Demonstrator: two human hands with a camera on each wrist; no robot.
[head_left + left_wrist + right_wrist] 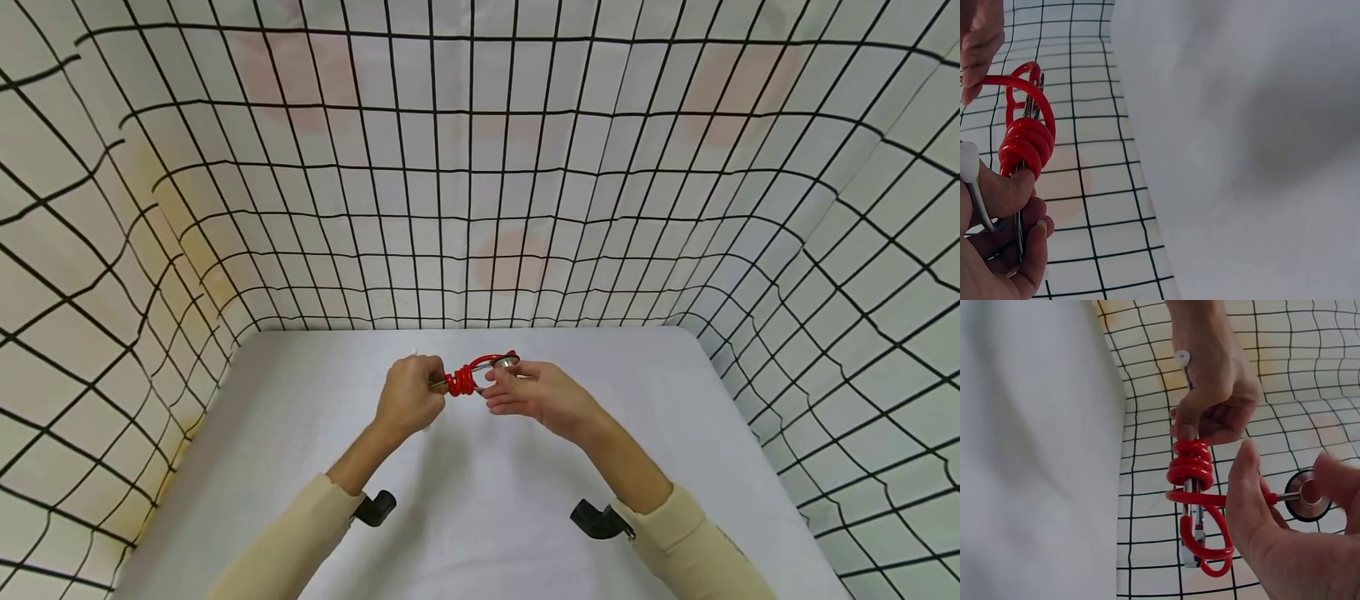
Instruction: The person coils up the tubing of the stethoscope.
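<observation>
A stethoscope has its red tubing (460, 381) wound in several turns round its metal ear tubes (1192, 515). My left hand (408, 396) grips the ear-tube end, with thumb and fingers curled round the metal just beside the coil. A white eartip (967, 161) sticks out past that hand. With my right hand (543, 396), I hold the tubing's free end near the round chest piece (1302, 509); the fingers partly hide the tubing there. Beyond the coil, a loose red loop (1216, 553) hangs about the metal end. Both hands are above the table.
A white-covered table (465, 517) lies below the hands. Black wire grid (472, 171) stands along its back and both sides, with pale cloth behind it. A dark curved mount (375, 508) sits at the left wrist, and another mount (597, 520) at the right.
</observation>
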